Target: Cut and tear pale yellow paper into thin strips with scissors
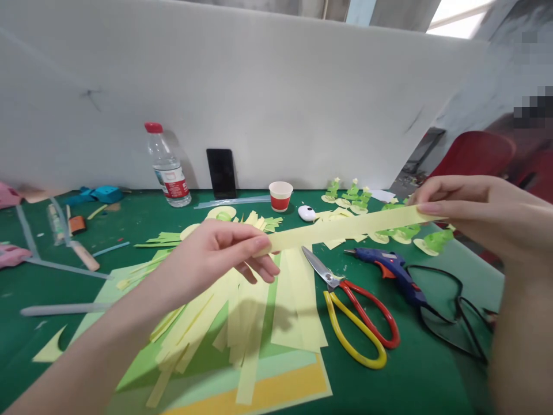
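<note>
Forearms nearest, entering from left and right. Left hand: grip closed, thumb and fingers pinching the left end of a pale yellow strip; lower fingers loosely curled. Right hand: grip likewise closed on the right end. Strip stretched between the hands, raised above the green table, its right end slightly higher. Below, near centre: loose strips scattered over stacked sheets. Right of these: scissors, handles red and yellow, tip pointing far and left; beside them a blue glue gun with black cord. Far right: green paper shapes on pale round bases. Far side, left to right: bottle with red cap, phone propped against a white board, red-and-white cup.
</note>
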Demonstrator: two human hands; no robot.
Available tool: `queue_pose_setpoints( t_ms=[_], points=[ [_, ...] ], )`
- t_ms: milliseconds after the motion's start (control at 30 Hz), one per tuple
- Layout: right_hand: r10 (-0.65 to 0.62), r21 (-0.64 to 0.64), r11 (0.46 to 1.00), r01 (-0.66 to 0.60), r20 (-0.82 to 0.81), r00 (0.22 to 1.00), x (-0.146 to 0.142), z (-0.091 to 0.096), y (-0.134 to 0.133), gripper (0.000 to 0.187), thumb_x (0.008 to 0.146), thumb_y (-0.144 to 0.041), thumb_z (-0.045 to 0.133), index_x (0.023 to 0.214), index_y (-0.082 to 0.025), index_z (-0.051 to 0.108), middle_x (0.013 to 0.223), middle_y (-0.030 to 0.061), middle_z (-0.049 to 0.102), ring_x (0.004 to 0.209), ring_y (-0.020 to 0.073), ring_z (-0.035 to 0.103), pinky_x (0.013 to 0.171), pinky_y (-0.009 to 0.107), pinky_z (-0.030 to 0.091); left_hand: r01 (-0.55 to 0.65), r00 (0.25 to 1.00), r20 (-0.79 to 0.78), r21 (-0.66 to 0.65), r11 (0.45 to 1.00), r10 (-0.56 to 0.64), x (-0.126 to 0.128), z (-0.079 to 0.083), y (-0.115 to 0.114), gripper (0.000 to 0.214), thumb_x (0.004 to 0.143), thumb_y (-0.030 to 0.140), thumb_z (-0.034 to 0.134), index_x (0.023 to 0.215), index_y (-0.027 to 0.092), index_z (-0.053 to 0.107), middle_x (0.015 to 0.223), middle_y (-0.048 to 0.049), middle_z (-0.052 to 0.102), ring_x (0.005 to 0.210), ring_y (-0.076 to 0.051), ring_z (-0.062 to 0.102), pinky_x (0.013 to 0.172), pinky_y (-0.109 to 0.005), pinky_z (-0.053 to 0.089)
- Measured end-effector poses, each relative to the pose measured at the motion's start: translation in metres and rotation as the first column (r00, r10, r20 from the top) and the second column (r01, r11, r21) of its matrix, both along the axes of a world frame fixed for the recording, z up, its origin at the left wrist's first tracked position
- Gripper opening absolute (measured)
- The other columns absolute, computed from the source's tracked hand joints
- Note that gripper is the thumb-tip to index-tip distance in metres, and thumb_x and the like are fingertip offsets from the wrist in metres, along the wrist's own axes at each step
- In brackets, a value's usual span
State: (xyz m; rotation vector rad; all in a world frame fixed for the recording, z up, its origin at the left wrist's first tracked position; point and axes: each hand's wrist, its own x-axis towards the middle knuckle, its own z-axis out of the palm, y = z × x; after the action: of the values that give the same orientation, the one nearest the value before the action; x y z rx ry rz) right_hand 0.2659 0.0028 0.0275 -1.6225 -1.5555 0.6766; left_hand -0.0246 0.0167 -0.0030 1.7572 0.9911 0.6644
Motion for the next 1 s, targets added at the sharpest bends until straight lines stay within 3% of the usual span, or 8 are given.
queue_pose_setpoints(
  t_ms=[133,200,300,467,733,833,933,1000],
  points=[
    [0.095,0.049,0.994,-0.099,0.077,0.992,-0.004,-0.001,-0.006,0.013,0.071,-0.028,0.062,0.063,-0.019,0.060,0.064,-0.0004,0.056,0.060,0.0098,0.049,0.055,0.025,0.036,-0.221,0.931,-0.203,0.349,0.911,0.304,-0.004,0.002,0.001,0.021,0.078,0.037,0.053,0.087,0.024,0.066,0.094,-0.0006,0.069,0.084,-0.021,0.062,0.070,-0.029,0.051],
    [0.152,0.112,0.978,-0.173,0.173,0.973,-0.014,-0.004,-0.010,0.015,0.070,-0.035,0.063,0.067,-0.020,0.062,0.067,0.0014,0.060,0.061,0.0126,0.052,0.054,0.026,0.037,-0.247,0.900,-0.224,0.441,0.863,0.373,-0.001,0.000,0.001,0.027,0.078,0.041,0.052,0.097,0.026,0.064,0.107,-0.0003,0.064,0.098,-0.023,0.057,0.078,-0.032,0.048],
    [0.239,0.178,0.936,-0.303,0.311,0.920,-0.043,-0.010,-0.017,0.014,0.072,-0.034,0.060,0.067,-0.021,0.061,0.068,0.0009,0.061,0.062,0.0148,0.054,0.054,0.027,0.039,-0.172,0.939,-0.187,0.474,0.863,0.289,0.009,-0.005,-0.004,0.027,0.078,0.040,0.052,0.097,0.025,0.064,0.104,0.0006,0.066,0.097,-0.021,0.058,0.083,-0.031,0.045],
    [0.335,0.215,0.892,-0.399,0.279,0.900,-0.082,-0.018,-0.022,0.014,0.077,-0.024,0.054,0.064,-0.022,0.057,0.063,-0.0022,0.059,0.058,0.0123,0.051,0.052,0.024,0.040,-0.065,0.982,-0.123,0.498,0.865,0.145,0.024,-0.011,-0.014,0.015,0.077,0.031,0.056,0.078,0.022,0.069,0.078,0.0030,0.071,0.073,-0.016,0.064,0.069,-0.024,0.049],
    [0.205,0.237,0.936,-0.261,0.235,0.950,-0.036,-0.011,-0.012,0.017,0.072,-0.039,0.061,0.065,-0.023,0.061,0.064,-0.0010,0.060,0.061,0.0147,0.056,0.053,0.025,0.041,-0.074,0.971,-0.196,0.297,0.952,0.137,0.010,-0.001,-0.004,0.016,0.074,0.032,0.058,0.066,0.025,0.070,0.069,0.0052,0.071,0.063,-0.014,0.063,0.060,-0.020,0.048],
    [0.138,0.239,0.943,-0.229,0.344,0.929,-0.032,-0.011,-0.011,0.021,0.072,-0.045,0.058,0.070,-0.024,0.063,0.071,0.0003,0.064,0.067,0.0185,0.059,0.060,0.030,0.045,-0.039,0.964,-0.243,0.287,0.957,0.112,0.008,0.000,-0.004,0.019,0.075,0.030,0.056,0.065,0.023,0.070,0.065,0.0043,0.071,0.055,-0.012,0.060,0.054,-0.018,0.047],
    [0.061,0.333,0.912,-0.240,0.468,0.881,-0.047,-0.016,-0.015,0.024,0.074,-0.041,0.057,0.089,-0.024,0.062,0.093,0.0021,0.065,0.087,0.0232,0.059,0.074,0.036,0.046,0.001,0.964,-0.252,0.313,0.950,0.082,0.011,-0.002,-0.006,0.018,0.076,0.027,0.055,0.067,0.022,0.070,0.063,0.0032,0.071,0.052,-0.012,0.059,0.049,-0.018,0.044],
    [0.122,0.372,0.859,-0.352,0.519,0.846,-0.062,-0.022,-0.018,0.021,0.075,-0.034,0.057,0.093,-0.022,0.061,0.097,0.0023,0.065,0.094,0.0223,0.057,0.080,0.035,0.045,0.024,0.970,-0.235,0.340,0.940,0.061,0.014,-0.004,-0.009,0.018,0.076,0.025,0.055,0.068,0.021,0.070,0.064,0.0036,0.071,0.052,-0.012,0.060,0.049,-0.018,0.044]
  ],
)
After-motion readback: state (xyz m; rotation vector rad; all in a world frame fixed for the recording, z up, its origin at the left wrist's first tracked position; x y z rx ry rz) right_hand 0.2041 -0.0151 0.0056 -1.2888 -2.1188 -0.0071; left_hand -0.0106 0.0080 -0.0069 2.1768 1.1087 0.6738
